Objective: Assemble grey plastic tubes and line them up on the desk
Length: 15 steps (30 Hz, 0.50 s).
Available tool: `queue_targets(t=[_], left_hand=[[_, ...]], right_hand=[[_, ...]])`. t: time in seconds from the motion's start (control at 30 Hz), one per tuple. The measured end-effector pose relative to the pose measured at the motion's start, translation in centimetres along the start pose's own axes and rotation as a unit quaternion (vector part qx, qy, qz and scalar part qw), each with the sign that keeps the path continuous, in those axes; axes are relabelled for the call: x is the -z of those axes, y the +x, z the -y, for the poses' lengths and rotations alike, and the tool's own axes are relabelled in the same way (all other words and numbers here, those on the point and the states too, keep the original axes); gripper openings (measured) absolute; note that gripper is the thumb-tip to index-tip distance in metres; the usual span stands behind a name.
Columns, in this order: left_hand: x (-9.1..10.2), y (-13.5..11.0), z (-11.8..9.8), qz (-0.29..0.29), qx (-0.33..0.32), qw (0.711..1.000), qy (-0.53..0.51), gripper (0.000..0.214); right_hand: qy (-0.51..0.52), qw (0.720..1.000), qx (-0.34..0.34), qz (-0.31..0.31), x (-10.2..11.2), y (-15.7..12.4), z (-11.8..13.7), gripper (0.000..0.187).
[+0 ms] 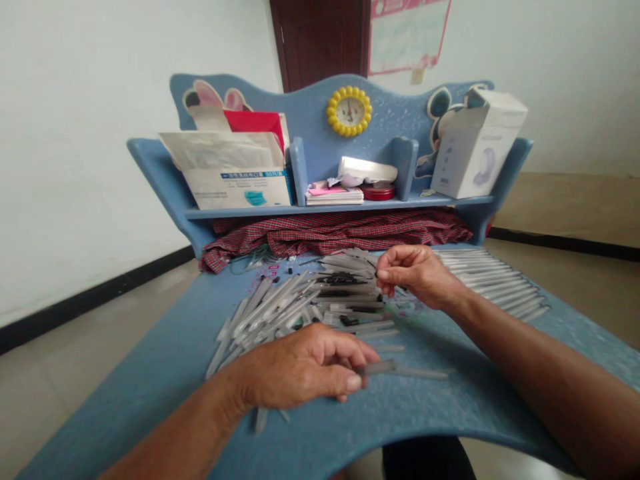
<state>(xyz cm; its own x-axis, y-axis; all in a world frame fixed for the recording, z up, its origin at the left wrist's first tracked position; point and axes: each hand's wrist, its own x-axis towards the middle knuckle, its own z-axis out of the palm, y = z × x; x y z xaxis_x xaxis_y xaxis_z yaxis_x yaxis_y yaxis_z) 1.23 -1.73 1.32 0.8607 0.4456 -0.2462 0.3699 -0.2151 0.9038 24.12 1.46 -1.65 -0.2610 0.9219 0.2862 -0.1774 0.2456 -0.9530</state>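
My left hand (310, 367) is low over the front of the desk, its thumb and fingers closed on a translucent pen barrel (380, 367). A thinner clear length extends from that barrel to the right. Above and to the right, my right hand (413, 275) is pinched beside a row of grey pen caps and black pieces (345, 280). A tiny dark spot shows at its fingertips, too small to name. Loose clear pen barrels (273, 310) lie heaped behind my left hand. Beyond my right wrist, several pens (495, 280) lie side by side in a neat row.
The blue desk (125, 413) has a raised back shelf (330, 211). On it stand a mask box (240, 187), a white carton (477, 150) and a red round tin (379, 192). Checked cloth (340, 232) lies bunched under the shelf. A yellow-rimmed clock face (349, 112) is above.
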Motion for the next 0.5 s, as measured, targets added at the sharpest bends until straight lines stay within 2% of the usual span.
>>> queue_targets(t=[0.07,0.3,0.5], left_hand=[[0.2,-0.1,-0.1,-0.012,-0.006,1.0,0.007,0.015],[0.5,0.0,1.2,-0.039,0.018,0.998,-0.049,0.026],[0.6,0.3,1.7,-0.041,0.019,0.997,-0.063,0.031]], right_hand=[[-0.003,1.0,-0.004,0.02,0.1,-0.1,0.3,0.016],[-0.009,0.986,-0.092,0.141,0.4,-0.8,0.9,0.017],[0.012,0.975,-0.121,0.186,0.0,-1.1,1.1,0.014]])
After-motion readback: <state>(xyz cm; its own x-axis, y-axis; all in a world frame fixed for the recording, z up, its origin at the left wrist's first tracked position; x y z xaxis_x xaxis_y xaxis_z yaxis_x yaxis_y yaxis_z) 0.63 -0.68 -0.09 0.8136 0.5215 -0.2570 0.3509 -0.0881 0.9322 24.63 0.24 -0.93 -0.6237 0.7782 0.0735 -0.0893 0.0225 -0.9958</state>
